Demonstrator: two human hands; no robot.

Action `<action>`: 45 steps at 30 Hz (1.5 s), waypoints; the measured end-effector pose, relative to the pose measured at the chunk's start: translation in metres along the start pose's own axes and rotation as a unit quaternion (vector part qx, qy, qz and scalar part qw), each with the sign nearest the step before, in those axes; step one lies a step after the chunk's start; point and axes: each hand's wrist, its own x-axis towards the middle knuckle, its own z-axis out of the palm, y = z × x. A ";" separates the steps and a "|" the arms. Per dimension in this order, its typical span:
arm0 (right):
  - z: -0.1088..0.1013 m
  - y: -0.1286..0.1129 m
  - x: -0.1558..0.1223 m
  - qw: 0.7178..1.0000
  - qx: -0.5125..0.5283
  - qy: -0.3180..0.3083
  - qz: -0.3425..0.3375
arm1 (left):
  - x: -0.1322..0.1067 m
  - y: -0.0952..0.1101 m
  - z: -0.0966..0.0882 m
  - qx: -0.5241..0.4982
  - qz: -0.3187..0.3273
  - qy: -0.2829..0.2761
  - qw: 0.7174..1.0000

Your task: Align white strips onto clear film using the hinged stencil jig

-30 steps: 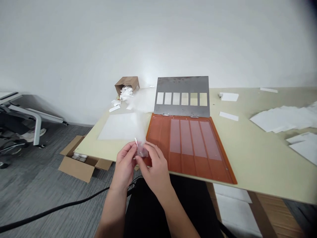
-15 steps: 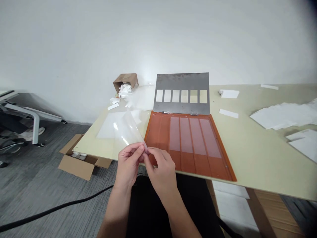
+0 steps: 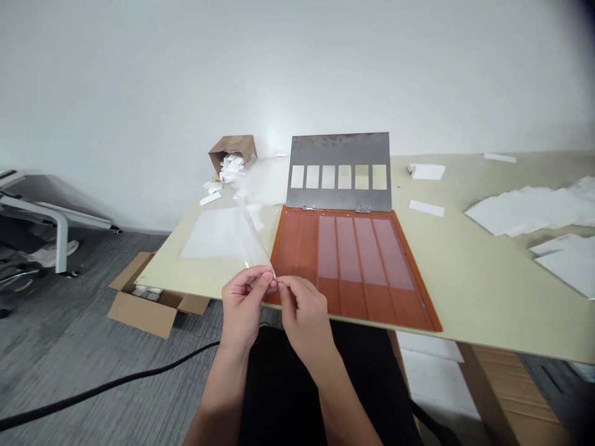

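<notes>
Both hands meet at the table's front edge, pinching the near corner of a clear plastic film [image 3: 251, 248]. My left hand [image 3: 244, 303] is closed, its thumb and forefinger on the film. My right hand [image 3: 304, 310] is closed as well, fingertips pressed at the same corner. The film slants up and away to the left. Just right of it lies an orange-brown slotted tray [image 3: 297, 248] with several pinkish clear strips [image 3: 348, 251] in its channels. A grey metal lid [image 3: 341, 145] with several rectangular windows stands raised on hinges behind it.
At the back left, a small cardboard box [image 3: 235, 144] spills white scraps. White sheets [image 3: 211, 232] lie on the table's left, with paper stacks [image 3: 530, 210] at right. An open carton [image 3: 142, 313] sits on the floor. A black cable [image 3: 139, 375] crosses at lower left.
The film has flattened and narrowed beside the tray, its curl and glare reduced. My right fingertips have shifted slightly upward at the corner, and both hands still pinch it.
</notes>
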 end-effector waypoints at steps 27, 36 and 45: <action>0.001 0.016 0.030 0.964 -0.259 0.015 0.058 | 0.022 -0.007 -0.019 0.328 0.154 -0.127 0.924; 0.000 0.025 0.032 0.957 -0.281 0.018 0.071 | 0.029 -0.007 -0.015 0.359 0.151 -0.106 0.915; -0.009 0.029 0.038 0.944 -0.310 0.037 0.110 | 0.035 -0.005 -0.017 0.376 0.129 -0.101 0.912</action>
